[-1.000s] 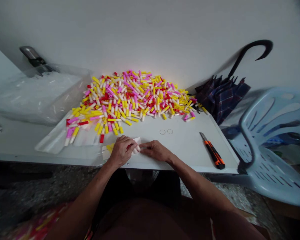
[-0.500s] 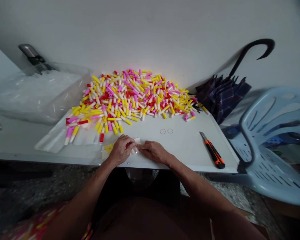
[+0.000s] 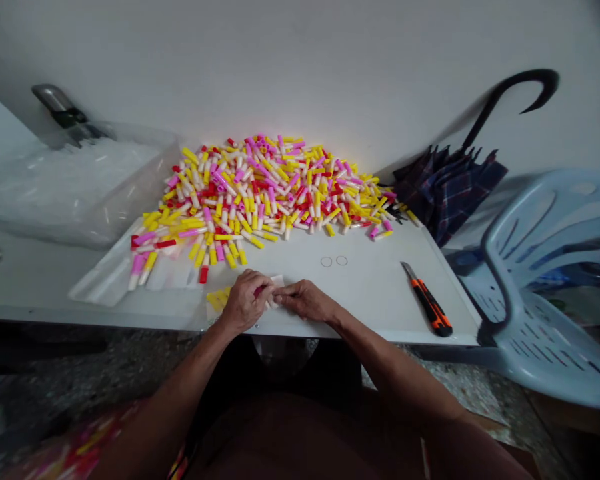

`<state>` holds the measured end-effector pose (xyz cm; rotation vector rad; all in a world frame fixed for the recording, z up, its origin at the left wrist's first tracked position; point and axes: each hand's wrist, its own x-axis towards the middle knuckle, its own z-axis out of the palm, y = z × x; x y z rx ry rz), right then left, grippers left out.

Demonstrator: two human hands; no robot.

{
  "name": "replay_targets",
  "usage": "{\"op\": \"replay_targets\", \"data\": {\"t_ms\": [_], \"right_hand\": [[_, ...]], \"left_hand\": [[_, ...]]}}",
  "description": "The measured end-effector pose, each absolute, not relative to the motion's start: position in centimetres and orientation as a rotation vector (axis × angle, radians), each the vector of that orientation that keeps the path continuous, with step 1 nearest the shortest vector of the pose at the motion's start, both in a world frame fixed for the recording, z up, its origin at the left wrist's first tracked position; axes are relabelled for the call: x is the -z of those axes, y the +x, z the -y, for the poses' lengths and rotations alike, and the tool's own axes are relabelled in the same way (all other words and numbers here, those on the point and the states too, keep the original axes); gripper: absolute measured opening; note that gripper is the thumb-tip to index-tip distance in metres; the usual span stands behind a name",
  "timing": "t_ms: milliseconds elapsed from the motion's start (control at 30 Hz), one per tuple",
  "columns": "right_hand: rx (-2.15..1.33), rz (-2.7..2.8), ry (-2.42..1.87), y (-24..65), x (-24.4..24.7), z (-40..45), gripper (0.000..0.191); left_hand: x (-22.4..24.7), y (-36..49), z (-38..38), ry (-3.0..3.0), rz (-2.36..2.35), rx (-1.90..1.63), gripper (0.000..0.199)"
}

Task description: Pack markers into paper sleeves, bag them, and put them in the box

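My left hand (image 3: 246, 301) is closed at the table's front edge, its fingers pressed round a small red-and-white piece that is mostly hidden. My right hand (image 3: 305, 300) meets it there, its fingertips pinched at the piece's right end; what they grip is too small to name. Under and between the hands lies a pale card (image 3: 277, 280). Yellow pieces (image 3: 218, 299) lie just left of my left hand. A lone red tube (image 3: 203, 275) rests behind them. Beyond is a large heap of yellow, pink, red and white tubes (image 3: 265, 187).
Two thin rings (image 3: 327, 262) lie right of centre on the table (image 3: 370, 293). An orange-black cutter (image 3: 430, 305) is near the right edge. A clear plastic bag (image 3: 75, 190) stands left; a folded umbrella (image 3: 443, 187) and a blue chair (image 3: 555, 287) are at right.
Both hands remain together, with slight finger movement. The view has shifted a little; the heap, rings and cutter stay where they were on the table.
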<state>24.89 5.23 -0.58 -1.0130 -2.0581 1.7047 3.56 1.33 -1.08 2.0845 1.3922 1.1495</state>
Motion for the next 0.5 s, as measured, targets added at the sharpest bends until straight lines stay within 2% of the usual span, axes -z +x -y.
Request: {"op": "replay_targets", "data": {"t_ms": [300,500], "right_hand": [[-1.742,1.96,-0.962,24.9,0.38,-5.41,0.048],[-1.81,1.847,-0.991,24.8,-0.04,-5.29,0.043]], "left_hand": [[0.43,4.2,-1.06,2.164,-1.413,-1.298,0.018],[0.39,4.55,-1.3,2.246,-1.428,-1.199,0.021]]}}
